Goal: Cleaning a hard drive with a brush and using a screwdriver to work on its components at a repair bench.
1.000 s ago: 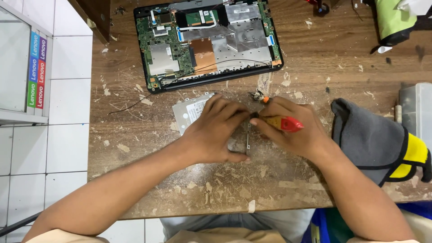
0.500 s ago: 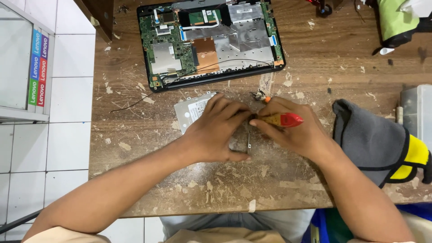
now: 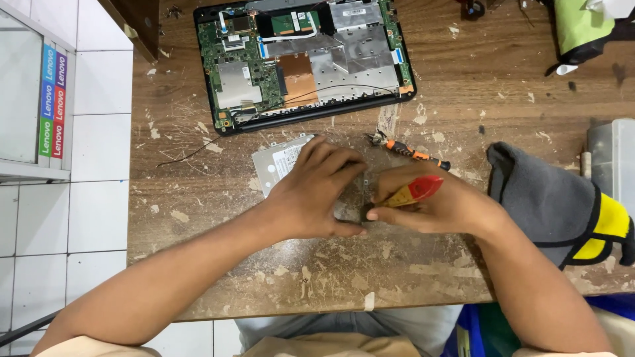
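I see the left hand (image 3: 317,192) pressed flat on the hard drive (image 3: 281,162); right hand (image 3: 433,201) grip closed around the red-handled screwdriver (image 3: 413,192) beside it.

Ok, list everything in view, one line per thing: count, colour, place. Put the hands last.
opened laptop: one, black shell with green boards and silver shields exposed, top centre of the table
drive: one, silver, flat under the left hand
small screwdriver: one, orange and black, lying below the laptop
red-handled screwdriver: one, red and yellow, in the right hand
cloth bag: one, grey with yellow and black trim, right side
green object: one, green, top right corner
grey box: one, pale grey, right edge
table: one, brown worn wood, flecked with pale scraps
left hand: one, pressing on the drive
right hand: one, gripping the red-handled screwdriver
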